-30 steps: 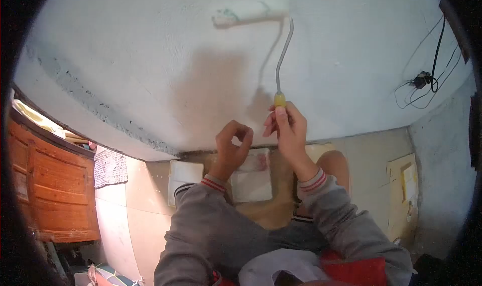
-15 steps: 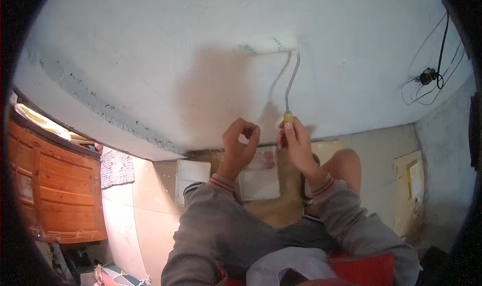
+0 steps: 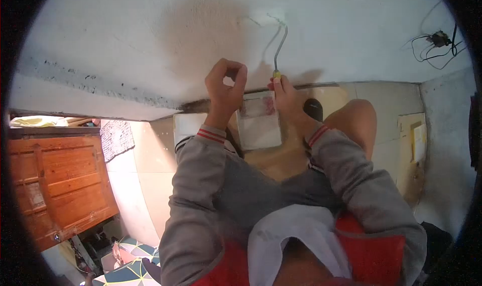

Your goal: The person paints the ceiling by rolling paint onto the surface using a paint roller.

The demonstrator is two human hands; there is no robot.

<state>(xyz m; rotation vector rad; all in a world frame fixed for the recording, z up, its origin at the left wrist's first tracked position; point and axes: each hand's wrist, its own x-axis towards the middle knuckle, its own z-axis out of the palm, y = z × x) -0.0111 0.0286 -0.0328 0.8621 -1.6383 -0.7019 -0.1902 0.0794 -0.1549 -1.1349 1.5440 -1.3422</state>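
My right hand point(image 3: 287, 97) grips the yellow handle point(image 3: 276, 75) of a paint roller. The bent metal rod point(image 3: 284, 40) of the paint roller rises from the handle to its pale sleeve point(image 3: 266, 18), which lies against the whitish wall point(image 3: 341, 40). To the left, my left hand point(image 3: 226, 90) is raised in front of the wall, thumb and forefinger closed into a ring with nothing visible in them. A white tray point(image 3: 260, 135) with a reddish patch at its far end lies on the floor between my hands, below them.
Another white container point(image 3: 188, 121) sits behind my left forearm. Black wires hang from an electrical fitting point(image 3: 441, 39) at right. A rough ledge point(image 3: 115, 87) runs along the left wall. An orange wooden door point(image 3: 70, 180) stands at left, and a flattened cardboard piece point(image 3: 409, 135) lies right.
The camera has tilted downward, so the scene sits higher in view. The roller appears slightly lower on the wall, still in my right hand. My left hand keeps its ring shape.
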